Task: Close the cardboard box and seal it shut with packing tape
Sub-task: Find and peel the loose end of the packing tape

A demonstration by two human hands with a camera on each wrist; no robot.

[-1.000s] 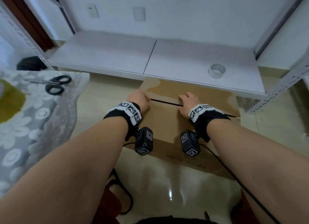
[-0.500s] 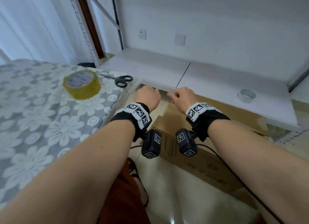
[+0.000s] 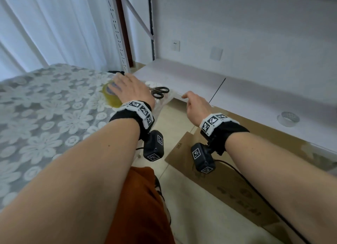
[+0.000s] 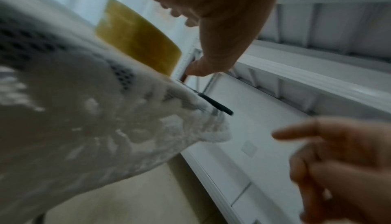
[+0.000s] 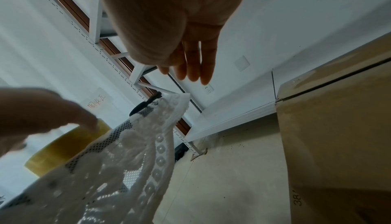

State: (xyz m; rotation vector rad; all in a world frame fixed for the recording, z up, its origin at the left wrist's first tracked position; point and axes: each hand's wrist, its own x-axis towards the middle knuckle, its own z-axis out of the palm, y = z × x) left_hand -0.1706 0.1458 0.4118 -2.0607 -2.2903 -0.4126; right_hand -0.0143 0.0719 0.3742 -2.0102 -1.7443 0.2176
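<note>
Flaps of the cardboard box look folded down, a dark seam visible along the top in the right wrist view, no tape across it that I can see. So closing looks done; sealing is all left: pick up tape, find the end, run it over the seam, cut.

Left hand is over the yellowish packing tape roll, fingers spread and slightly bent, thumb tip at the roll's side in the left wrist view; can't tell if it's actually gripping, nothing lifted. Right hand hangs in the air above the box's left end, fingers loosely extended, holding nothing.

Roll sits on the lace floral tablecloth, left of the box. Black-handled scissors lie just right of the roll on the cloth's corner. Box stands on a beige tiled floor, against a low white shelf board. A second, clear tape roll sits on that board beyond the box. White wall with a socket, white curtains and a metal rack upright behind.
</note>
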